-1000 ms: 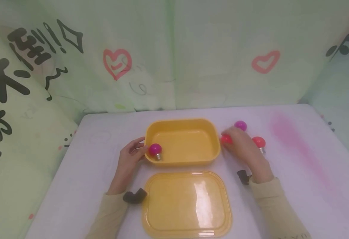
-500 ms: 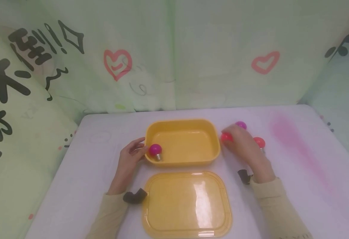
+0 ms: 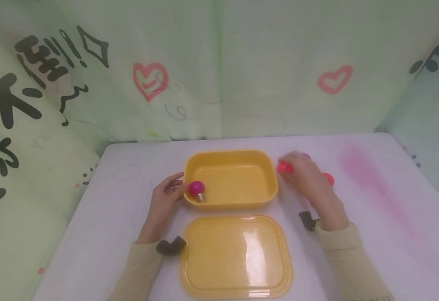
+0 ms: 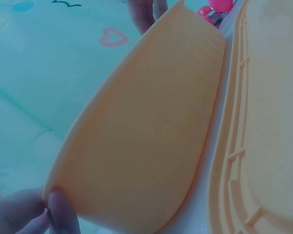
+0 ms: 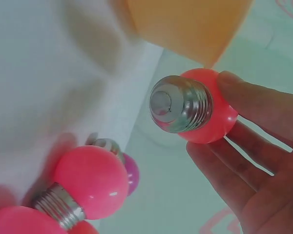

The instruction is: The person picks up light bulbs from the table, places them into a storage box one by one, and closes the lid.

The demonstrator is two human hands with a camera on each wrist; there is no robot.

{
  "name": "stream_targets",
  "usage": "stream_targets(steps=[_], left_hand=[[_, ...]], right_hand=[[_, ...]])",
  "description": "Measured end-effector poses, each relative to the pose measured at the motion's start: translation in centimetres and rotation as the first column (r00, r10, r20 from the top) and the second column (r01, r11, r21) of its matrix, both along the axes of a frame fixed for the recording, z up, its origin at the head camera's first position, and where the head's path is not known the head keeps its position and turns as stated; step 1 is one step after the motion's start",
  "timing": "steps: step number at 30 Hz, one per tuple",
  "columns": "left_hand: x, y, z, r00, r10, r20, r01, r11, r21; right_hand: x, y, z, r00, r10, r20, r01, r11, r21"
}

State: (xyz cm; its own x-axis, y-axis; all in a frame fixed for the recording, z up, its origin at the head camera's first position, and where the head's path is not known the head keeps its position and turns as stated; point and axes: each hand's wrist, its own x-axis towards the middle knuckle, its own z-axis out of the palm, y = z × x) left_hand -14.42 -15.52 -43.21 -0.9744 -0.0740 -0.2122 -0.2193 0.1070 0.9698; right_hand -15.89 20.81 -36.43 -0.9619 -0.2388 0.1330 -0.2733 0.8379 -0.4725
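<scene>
My left hand (image 3: 165, 200) pinches the left rim of a yellow plastic box (image 3: 234, 205) between thumb and fingers, as the left wrist view confirms. Inside the box, at its front left corner, lies a purple light bulb (image 3: 196, 188) with a silver screw base. Just right of the box, my right hand (image 3: 309, 177) holds a red light bulb (image 5: 205, 105) by its round glass. Its metal base points at the right wrist camera. Beyond that hand, a second purple bulb (image 3: 306, 156) is mostly hidden. Another red bulb (image 3: 328, 179) is partly covered by the hand.
A flat yellow lid (image 3: 219, 257) lies in front of the box, near the left wrist strap (image 3: 171, 246). In the right wrist view, several loose bulbs, including a pinkish-red bulb (image 5: 92, 181), lie close together on the white table (image 3: 384, 251). A green curtain (image 3: 272, 83) closes off the back.
My right hand has risen slightly with the red bulb and moved away from me, covering more of the bulbs behind it. My left hand and the box stay in place.
</scene>
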Motion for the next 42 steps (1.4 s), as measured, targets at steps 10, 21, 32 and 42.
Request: stream_targets(steps=[10,21,32,42], left_hand=[[0.0,-0.1,-0.1,1.000,-0.011,-0.011,0.011,1.000,0.007],[-0.1,-0.1,0.0,1.000,-0.015,0.003,0.015,1.000,-0.005],[0.1,-0.2,0.0,1.000,-0.007,-0.008,0.006,1.000,-0.019],[0.0,-0.1,0.1,1.000,-0.013,-0.006,0.013,1.000,-0.020]], right_hand=[[0.6,-1.4,1.5,0.999,0.025,-0.046,-0.027,0.998,-0.049],[0.6,-2.6,1.9,0.998,0.048,-0.048,-0.051,0.996,-0.068],[0.5,-4.3,1.8,0.997,0.077,-0.029,-0.078,0.996,-0.052],[0.2,-6.1,1.2,0.992,0.114,-0.044,-0.116,0.992,-0.040]])
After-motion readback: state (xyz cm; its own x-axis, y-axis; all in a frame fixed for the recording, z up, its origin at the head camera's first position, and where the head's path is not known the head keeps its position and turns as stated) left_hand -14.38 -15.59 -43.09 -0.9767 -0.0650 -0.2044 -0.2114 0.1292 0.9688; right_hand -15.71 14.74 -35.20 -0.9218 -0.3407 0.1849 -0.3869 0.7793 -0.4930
